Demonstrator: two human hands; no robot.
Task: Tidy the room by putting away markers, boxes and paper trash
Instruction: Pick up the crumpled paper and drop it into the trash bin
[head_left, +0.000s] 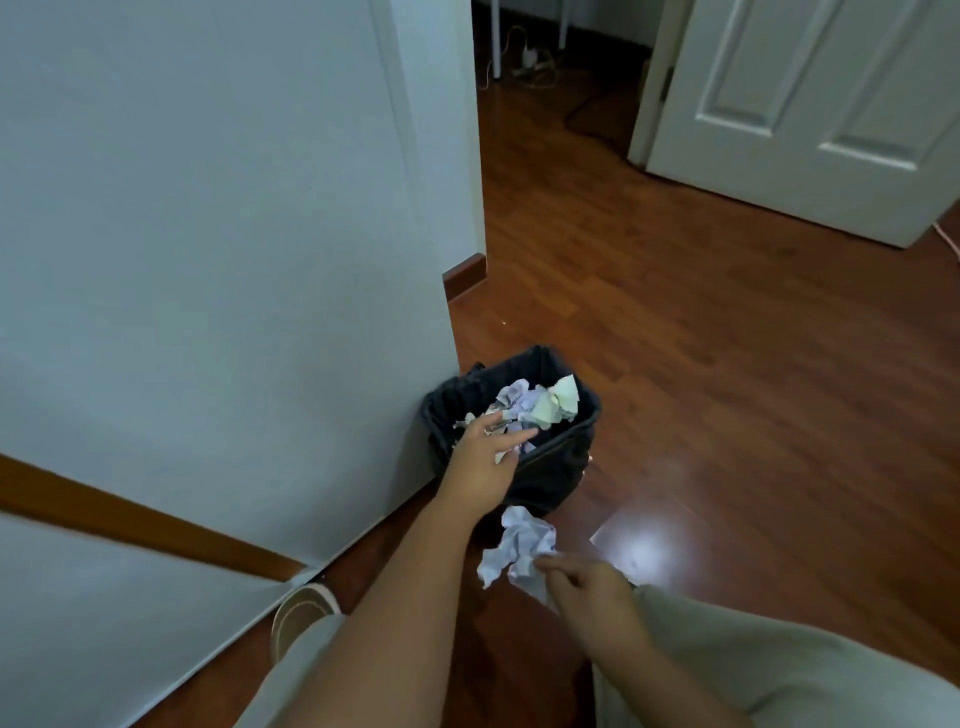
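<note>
Crumpled paper (519, 545) being pinched in right hand (589, 584), near side of black bin (550, 475) by left wall. Handling light, soft, springy; squashing easily, not fragile, likely shedding loose flaps. Gripping at dense middle, not trailing edge. Left hand (485, 460) spreading loosely open over bin rim, touching paper wads (540, 405) inside, holding nothing clearly.

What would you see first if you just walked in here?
First, the dark bin against the white wall, stuffed with crumpled paper. The left hand reaches over its rim. Nearer, the right hand pinches another paper ball above the shiny wooden floor.
</note>
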